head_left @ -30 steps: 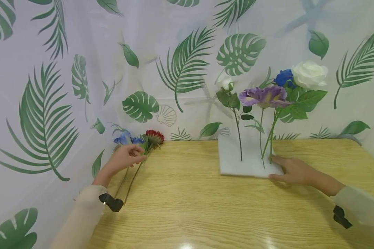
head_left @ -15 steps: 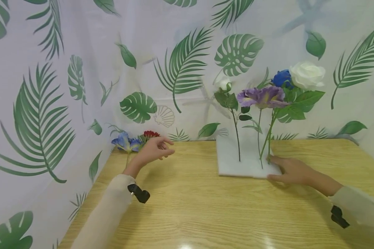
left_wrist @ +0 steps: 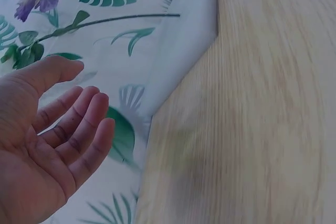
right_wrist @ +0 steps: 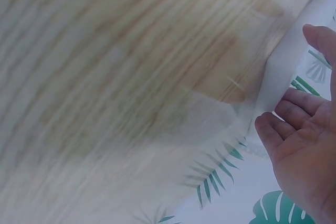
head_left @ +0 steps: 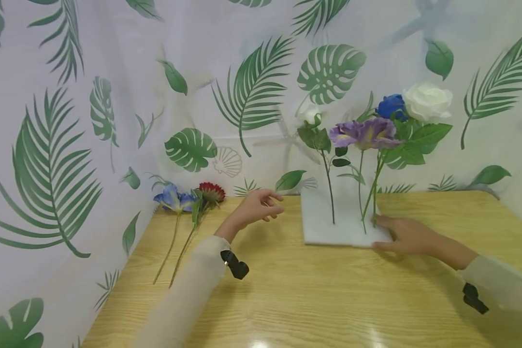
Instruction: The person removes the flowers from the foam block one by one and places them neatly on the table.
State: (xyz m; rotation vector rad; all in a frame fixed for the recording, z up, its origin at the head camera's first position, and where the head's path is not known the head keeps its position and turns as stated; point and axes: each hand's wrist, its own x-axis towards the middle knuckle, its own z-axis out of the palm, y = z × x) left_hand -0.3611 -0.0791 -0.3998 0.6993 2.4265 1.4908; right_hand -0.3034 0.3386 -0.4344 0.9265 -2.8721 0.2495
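My left hand [head_left: 261, 207], holding nothing, hovers over the table left of a white foam board [head_left: 317, 232]. Its loosely bent fingers [left_wrist: 86, 129] show in the left wrist view, thumb apart. My right hand [head_left: 411, 237] grips the board's right front corner, thumb at the front edge and fingers by the side. Artificial flowers stand upright in the board: a white rosebud [head_left: 311, 115] at left, a purple flower [head_left: 365, 134] in the middle, a blue rose [head_left: 391, 106] and a large white rose [head_left: 428, 102] at right. Their stems cross near the right hand.
On the table's [head_left: 287, 295] left side lie a blue flower [head_left: 174, 198] and a red flower [head_left: 211, 193], stems toward me. A leaf-printed curtain [head_left: 252, 96] hangs close behind the table and along the left.
My left hand has moved right, away from the lying flowers and toward the foam board, carrying nothing. My right hand stays at the board's corner.
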